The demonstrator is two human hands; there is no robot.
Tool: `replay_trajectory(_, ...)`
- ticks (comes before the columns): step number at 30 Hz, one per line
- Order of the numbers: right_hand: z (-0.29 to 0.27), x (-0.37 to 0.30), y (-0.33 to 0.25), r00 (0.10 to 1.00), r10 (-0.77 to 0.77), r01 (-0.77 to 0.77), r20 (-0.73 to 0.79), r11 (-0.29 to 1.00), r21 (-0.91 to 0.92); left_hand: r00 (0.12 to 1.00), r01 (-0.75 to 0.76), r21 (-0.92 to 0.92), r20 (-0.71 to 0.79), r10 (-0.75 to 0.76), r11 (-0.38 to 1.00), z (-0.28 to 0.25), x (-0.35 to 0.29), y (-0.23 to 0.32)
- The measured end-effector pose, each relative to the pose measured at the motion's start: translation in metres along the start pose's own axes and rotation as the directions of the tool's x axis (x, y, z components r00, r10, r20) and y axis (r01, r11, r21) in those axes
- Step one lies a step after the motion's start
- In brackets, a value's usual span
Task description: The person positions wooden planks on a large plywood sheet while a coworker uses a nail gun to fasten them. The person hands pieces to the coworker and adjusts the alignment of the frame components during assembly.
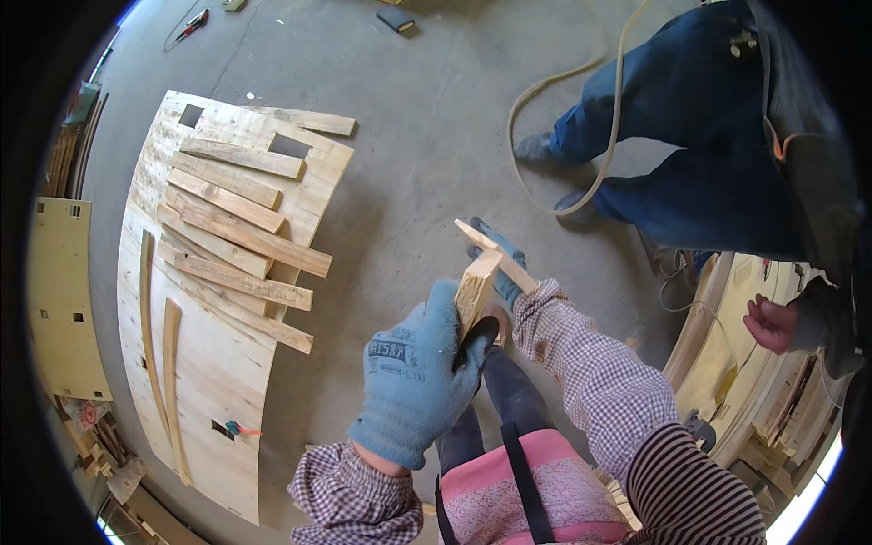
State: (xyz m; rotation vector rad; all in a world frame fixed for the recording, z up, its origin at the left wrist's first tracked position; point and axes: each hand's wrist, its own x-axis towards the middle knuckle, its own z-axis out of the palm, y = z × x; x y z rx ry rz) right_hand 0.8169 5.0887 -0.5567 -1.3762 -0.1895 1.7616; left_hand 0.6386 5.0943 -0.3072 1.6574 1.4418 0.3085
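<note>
My left hand (400, 368), in a blue work glove with dark fingertips, is closed around a short, thick piece of wood (474, 289) with its end facing up. Just beyond it, my right hand (505, 287), also in a blue glove, grips a thin wooden strip (516, 268) that slants across the palm. The two pieces cross in view, and I cannot tell if they touch. To the left, a plywood sheet (209, 363) with square cutouts carries several wooden slats (245, 238) laid side by side, their ends jutting past its right edge.
At the right stands a person in dark blue trousers (681, 118), a bare hand (770, 324) hanging low. A pale hose (620, 91) loops by their feet. Stacked boards (772, 418) lie at lower right. Another panel (68, 300) is at far left; a tool (193, 24) lies on the floor.
</note>
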Motion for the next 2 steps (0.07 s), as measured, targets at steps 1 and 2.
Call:
replay_trajectory(1,-0.0001,0.0091,0.0039,0.999,0.030,-0.031,0.025,0.997,0.065,1.000,-0.004,0.037,-0.016,0.005,0.999,-0.0006,0.0015,-0.0028)
replay_trajectory(2,-0.0013,0.0145,0.0090,1.000,0.001,-0.001,-0.021,1.000,0.002,0.999,-0.008,0.074,-0.031,0.010,0.997,-0.0014,0.0037,-0.0059)
